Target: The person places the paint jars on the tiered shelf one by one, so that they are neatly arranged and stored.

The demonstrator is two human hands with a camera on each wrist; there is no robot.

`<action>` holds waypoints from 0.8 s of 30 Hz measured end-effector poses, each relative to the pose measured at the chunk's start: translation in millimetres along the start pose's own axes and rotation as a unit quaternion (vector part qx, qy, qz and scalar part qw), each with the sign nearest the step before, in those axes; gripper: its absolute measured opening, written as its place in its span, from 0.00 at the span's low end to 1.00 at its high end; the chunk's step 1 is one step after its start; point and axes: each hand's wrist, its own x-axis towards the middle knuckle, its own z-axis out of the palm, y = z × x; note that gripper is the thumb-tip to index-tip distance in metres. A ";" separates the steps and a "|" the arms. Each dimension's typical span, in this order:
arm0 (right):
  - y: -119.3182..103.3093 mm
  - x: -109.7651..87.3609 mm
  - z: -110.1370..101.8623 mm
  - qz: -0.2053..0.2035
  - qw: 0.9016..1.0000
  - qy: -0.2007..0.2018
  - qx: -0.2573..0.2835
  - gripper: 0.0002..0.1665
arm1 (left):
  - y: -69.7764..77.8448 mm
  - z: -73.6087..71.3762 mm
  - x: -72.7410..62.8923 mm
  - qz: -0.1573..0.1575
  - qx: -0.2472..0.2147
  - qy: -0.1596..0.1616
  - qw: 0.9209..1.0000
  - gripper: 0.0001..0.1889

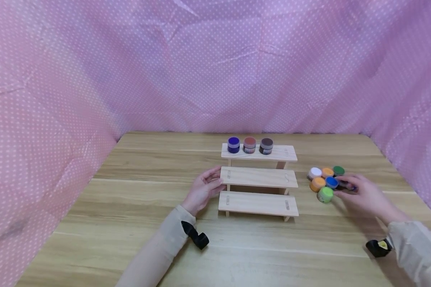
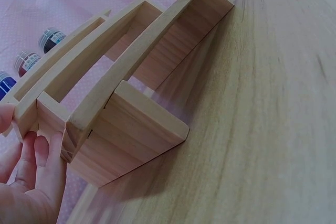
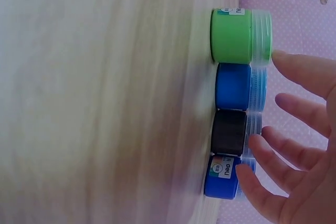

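Note:
A three-step wooden stand (image 1: 259, 177) sits on the table, its steps rising toward the back. My left hand (image 1: 202, 189) grips the left end of its middle step, and in the left wrist view the fingers (image 2: 44, 156) lie under the board. On the top step stand a purple-blue jar (image 1: 233, 145), a reddish-brown jar (image 1: 249, 145) and a dark brown jar (image 1: 266, 146). To the right of the stand, my right hand (image 1: 366, 197) hovers at a cluster of small paint jars, fingers spread. Closest to its fingertips are a light green jar (image 3: 233, 36), a blue jar (image 3: 233, 86) and a black jar (image 3: 229, 132).
Also in the cluster are a white-lidded jar (image 1: 314, 173), two orange jars and a dark green jar (image 1: 339, 171). Another blue jar (image 3: 220, 177) bears a label in the right wrist view. Pink dotted cloth (image 1: 215, 71) hangs behind the wood-grain table (image 1: 129, 191).

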 end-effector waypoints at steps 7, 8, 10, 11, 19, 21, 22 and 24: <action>-3.1 0.3 1.5 0.004 1.000 -0.003 0.021 0.23 | 1.4 0.9 -1.3 -0.002 -0.001 0.004 1.000 0.27; -3.3 0.3 1.9 0.001 1.000 -0.001 0.020 0.22 | 1.4 1.1 -1.3 -0.002 -0.001 0.004 1.000 0.27; -3.7 0.4 2.7 -0.004 1.000 0.003 0.020 0.20 | 1.0 1.1 -1.3 -0.002 -0.001 0.005 1.000 0.27; -4.1 0.4 2.9 -0.007 1.000 0.004 0.020 0.20 | 0.7 1.0 -1.4 -0.002 -0.002 0.006 1.000 0.27; -8.4 -0.7 6.2 -0.028 0.999 0.013 0.024 0.16 | -0.5 0.8 -1.5 0.000 0.001 0.005 1.000 0.27; -10.1 -0.6 6.3 -0.032 0.999 0.012 0.027 0.16 | -0.2 0.7 -1.0 0.001 -0.001 0.004 1.000 0.27; -11.2 -0.5 6.3 -0.032 0.999 0.011 0.025 0.16 | -0.1 0.7 -0.7 0.001 -0.001 0.003 1.000 0.27; -13.6 0.0 6.0 -0.029 0.999 0.003 0.027 0.17 | 0.3 0.5 -0.4 0.002 0.001 0.002 1.000 0.27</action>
